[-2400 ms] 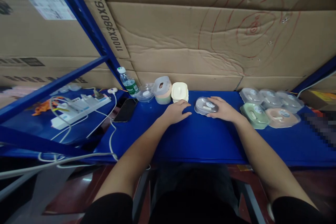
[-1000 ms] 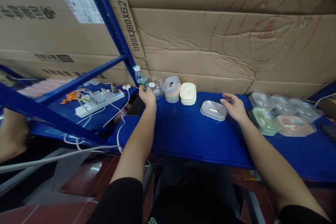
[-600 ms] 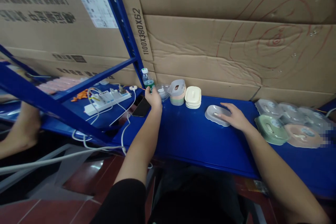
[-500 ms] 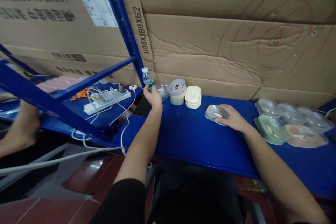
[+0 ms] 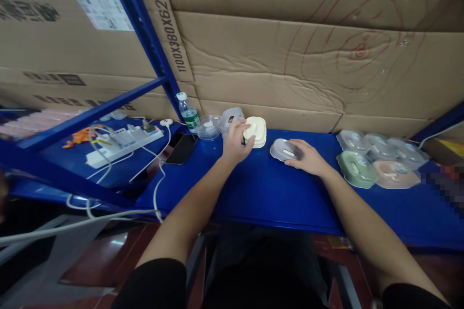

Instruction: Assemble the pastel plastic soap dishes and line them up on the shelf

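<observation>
Cream lids: left hand now at them, away from bottle, grip unclear; right hand grasps grey container.

The grey container, rounded with a wavy rim and a pale bar on top, lies level, to the right of and slightly nearer than the cream stack, whose rounded-square pieces sit piled flat.

The counter is showing deep blue. The square stack is showing pale cream, and the nearby container is showing grey with a white strip. One tub is displaying soft green, a second tub peach. Red rings are patterning the brown cardboard, and the phone is looking black.
</observation>
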A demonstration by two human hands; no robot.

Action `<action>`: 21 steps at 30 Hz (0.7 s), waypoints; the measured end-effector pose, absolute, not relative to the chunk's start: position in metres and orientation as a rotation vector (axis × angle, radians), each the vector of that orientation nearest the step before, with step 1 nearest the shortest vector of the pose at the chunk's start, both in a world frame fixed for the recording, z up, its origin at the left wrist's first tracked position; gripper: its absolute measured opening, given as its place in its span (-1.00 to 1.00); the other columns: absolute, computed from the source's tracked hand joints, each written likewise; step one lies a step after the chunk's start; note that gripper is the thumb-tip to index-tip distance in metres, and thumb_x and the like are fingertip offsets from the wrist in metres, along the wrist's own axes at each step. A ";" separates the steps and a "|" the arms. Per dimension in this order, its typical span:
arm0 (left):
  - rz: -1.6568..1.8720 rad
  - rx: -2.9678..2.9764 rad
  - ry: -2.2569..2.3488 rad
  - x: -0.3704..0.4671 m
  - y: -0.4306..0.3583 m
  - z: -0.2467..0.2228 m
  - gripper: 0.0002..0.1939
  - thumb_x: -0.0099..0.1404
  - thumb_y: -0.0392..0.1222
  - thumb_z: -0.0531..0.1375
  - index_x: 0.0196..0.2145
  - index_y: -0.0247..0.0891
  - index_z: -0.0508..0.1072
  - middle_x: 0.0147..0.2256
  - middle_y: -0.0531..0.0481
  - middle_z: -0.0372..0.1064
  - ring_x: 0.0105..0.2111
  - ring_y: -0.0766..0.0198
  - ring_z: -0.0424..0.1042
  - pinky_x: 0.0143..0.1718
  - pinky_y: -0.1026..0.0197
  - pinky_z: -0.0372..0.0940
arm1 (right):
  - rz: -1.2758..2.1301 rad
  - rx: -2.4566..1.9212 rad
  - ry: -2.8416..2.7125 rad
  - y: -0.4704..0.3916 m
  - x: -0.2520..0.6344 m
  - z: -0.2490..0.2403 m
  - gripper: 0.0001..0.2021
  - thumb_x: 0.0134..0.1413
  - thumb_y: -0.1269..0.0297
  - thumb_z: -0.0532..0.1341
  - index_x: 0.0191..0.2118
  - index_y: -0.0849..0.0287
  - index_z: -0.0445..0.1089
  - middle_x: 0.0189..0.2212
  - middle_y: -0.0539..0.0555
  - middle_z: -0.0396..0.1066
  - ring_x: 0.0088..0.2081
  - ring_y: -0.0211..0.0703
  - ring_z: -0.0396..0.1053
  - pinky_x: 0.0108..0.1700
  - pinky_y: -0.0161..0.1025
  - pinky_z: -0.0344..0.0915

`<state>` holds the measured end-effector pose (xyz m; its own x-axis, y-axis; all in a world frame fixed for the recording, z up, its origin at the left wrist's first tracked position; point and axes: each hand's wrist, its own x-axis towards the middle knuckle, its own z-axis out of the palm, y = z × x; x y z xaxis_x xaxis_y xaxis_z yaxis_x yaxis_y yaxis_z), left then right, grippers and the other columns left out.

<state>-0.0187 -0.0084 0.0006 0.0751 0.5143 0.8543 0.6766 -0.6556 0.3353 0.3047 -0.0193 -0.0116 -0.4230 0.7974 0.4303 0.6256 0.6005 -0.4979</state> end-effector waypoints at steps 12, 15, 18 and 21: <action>-1.029 -2.926 -1.240 0.014 -0.028 -0.006 0.03 0.25 0.38 0.33 0.44 -0.24 0.13 0.33 -0.39 0.30 0.30 -0.19 0.38 0.20 -0.16 0.42 | 0.454 -0.922 -2.282 -0.036 0.285 -0.001 -0.18 0.00 -0.17 0.50 0.35 -0.05 0.37 0.25 0.22 0.43 0.25 0.27 0.43 0.28 0.29 0.35; -1.003 -2.997 -1.253 0.010 -0.026 -0.006 0.14 0.20 0.37 0.37 0.50 -0.22 0.00 0.29 -0.37 0.37 0.22 -0.18 0.48 0.16 -0.13 0.45 | 0.489 -0.897 -2.280 -0.036 0.285 -0.001 -0.20 0.01 -0.16 0.50 0.34 -0.05 0.38 0.24 0.21 0.46 0.22 0.25 0.46 0.26 0.28 0.38; -1.036 -3.024 -1.267 0.008 -0.026 -0.005 0.24 0.15 0.37 0.40 0.53 -0.20 -0.09 0.22 -0.34 0.45 0.09 -0.17 0.58 0.04 -0.09 0.51 | 0.508 -0.883 -2.234 -0.038 0.284 0.002 -0.23 0.02 -0.15 0.49 0.33 -0.05 0.40 0.22 0.20 0.49 0.19 0.23 0.49 0.23 0.24 0.41; -1.065 -3.025 -1.275 0.007 -0.025 -0.005 0.30 0.10 0.38 0.43 0.53 -0.21 -0.09 0.18 -0.37 0.48 0.07 -0.21 0.59 0.01 -0.11 0.52 | 0.496 -0.859 -2.210 -0.041 0.282 0.005 -0.26 0.03 -0.13 0.49 0.31 -0.04 0.42 0.22 0.19 0.50 0.18 0.22 0.50 0.23 0.22 0.41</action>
<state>0.0071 -0.0254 -0.0048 0.5476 0.7264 0.4153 0.5382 -0.6858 0.4898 0.2824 -0.0409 0.0050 -0.5317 0.7019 0.4738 0.4319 0.7060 -0.5612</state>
